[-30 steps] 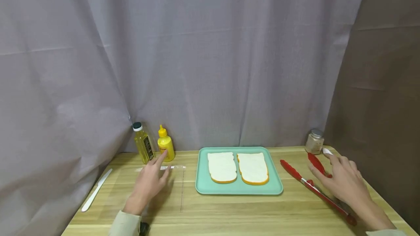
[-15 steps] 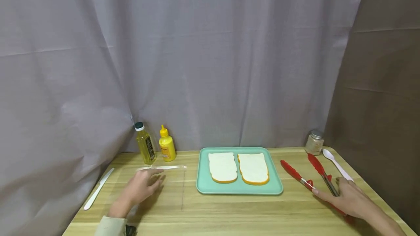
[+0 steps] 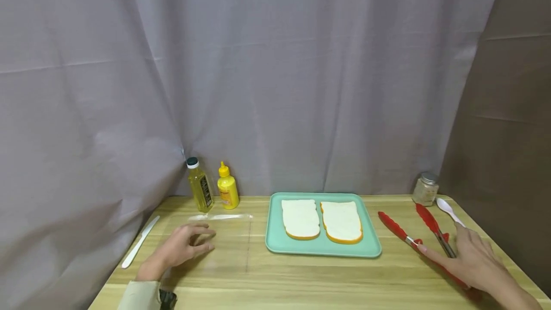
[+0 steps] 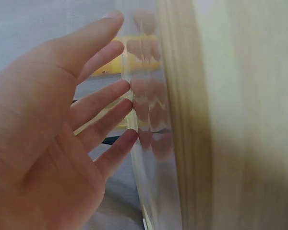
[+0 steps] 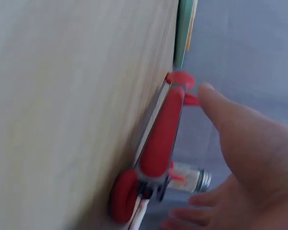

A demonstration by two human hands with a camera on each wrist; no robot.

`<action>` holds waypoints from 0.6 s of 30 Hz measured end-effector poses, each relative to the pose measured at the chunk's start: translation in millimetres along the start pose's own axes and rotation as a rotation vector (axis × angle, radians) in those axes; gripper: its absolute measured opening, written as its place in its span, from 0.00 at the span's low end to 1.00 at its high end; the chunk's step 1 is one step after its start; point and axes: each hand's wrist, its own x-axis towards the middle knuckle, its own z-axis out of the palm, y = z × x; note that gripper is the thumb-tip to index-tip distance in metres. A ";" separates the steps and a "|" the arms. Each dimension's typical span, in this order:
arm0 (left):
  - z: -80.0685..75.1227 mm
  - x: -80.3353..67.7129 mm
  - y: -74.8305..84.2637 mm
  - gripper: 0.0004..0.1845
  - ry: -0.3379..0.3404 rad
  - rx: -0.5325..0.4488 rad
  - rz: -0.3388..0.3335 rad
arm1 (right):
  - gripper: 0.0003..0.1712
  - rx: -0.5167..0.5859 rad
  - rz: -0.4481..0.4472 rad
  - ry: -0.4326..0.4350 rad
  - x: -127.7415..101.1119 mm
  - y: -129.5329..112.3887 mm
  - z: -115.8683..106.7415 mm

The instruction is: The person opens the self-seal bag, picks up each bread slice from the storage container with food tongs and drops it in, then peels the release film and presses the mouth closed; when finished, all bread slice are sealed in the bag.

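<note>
Grey curtain is hanging behind a wooden surface point(image 3: 301, 281). Red tongs point(image 3: 424, 248) are lying at 4 o'clock from the tray point(image 3: 275, 248), long axis running 11 to 5. Right hand point(image 3: 475, 262), fingers relaxed and gripping nothing, is resting over their handle end. Left hand point(image 3: 182, 248), loosely spread, is probably touching a clear sheet point(image 3: 224, 240) at 8 o'clock.

Left hand point(image 3: 182, 247) low, fingers loosely spread, relaxed. Right hand point(image 3: 473, 261) extended forward, fingers straight, palm down.
</note>
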 end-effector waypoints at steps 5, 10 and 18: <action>-2.5 1.4 -0.3 0.20 -0.047 -0.028 -0.022 | 0.61 0.040 -0.102 0.164 5.1 -23.9 5.1; -3.9 2.7 -0.8 0.19 -0.048 -0.031 -0.022 | 0.54 0.148 -0.291 0.248 10.9 -67.8 17.4; -2.6 1.2 -1.8 0.18 -0.050 -0.055 -0.017 | 0.41 0.236 -0.471 0.192 20.4 -161.7 43.6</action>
